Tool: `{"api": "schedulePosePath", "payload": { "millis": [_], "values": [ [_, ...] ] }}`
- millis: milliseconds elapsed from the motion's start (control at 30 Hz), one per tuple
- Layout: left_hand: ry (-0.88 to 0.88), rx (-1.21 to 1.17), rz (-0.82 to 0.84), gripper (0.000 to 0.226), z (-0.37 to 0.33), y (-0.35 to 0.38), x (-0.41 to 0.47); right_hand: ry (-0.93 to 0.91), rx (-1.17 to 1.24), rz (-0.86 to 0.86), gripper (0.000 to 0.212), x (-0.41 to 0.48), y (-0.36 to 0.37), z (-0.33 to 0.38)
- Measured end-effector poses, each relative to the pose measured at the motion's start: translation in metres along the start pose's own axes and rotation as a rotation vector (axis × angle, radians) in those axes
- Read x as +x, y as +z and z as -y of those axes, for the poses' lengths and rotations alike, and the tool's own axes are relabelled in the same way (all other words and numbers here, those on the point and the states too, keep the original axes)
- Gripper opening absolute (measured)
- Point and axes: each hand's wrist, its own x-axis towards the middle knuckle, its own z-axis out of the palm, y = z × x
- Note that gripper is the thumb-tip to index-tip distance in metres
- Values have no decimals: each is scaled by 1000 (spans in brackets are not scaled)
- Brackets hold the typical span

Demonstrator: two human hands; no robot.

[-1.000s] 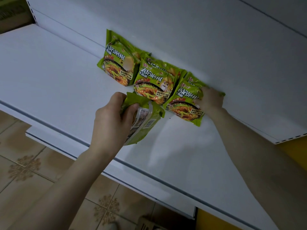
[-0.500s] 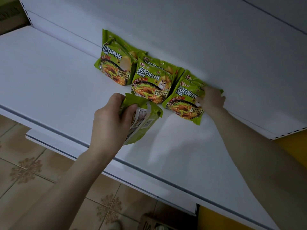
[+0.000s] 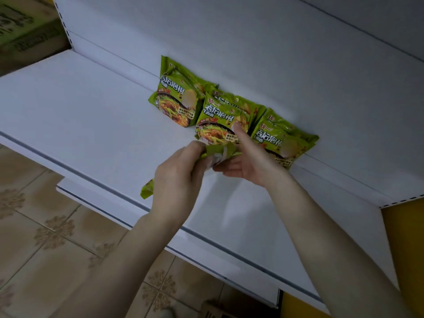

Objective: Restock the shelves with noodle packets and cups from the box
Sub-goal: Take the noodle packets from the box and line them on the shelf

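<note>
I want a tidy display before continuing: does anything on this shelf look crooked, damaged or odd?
Nothing looks damaged or spilled. Only the right stack is fanned out and leaning sideways, untidier than the left stack.

Dim, cool light; darkened corners
</note>
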Motion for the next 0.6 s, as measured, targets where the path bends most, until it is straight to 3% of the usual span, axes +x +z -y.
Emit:
{"api": "schedulePosePath", "payload": {
  "millis": [133, 233, 333, 433, 533, 600],
  "values": [
    [256, 93, 93, 9, 9, 1, -13, -72, 9, 62, 43, 4, 12, 12],
    [254, 87, 179, 21, 14, -1, -19, -172, -4, 53, 13, 6, 16, 20],
    [219, 28, 261, 38, 19, -13, -22, -236, -24, 80, 17, 7, 18, 31],
    [34, 18, 135, 37, 28, -36, -21, -284, -62, 107, 22, 6, 22, 41],
    [-386, 12, -88, 35, 41, -61, -14, -271, -65, 168, 42, 4, 24, 52],
    [-608, -105, -118, 54, 54, -77, -3, -253, -117, 222, 45, 2, 30, 59]
  ]
}}
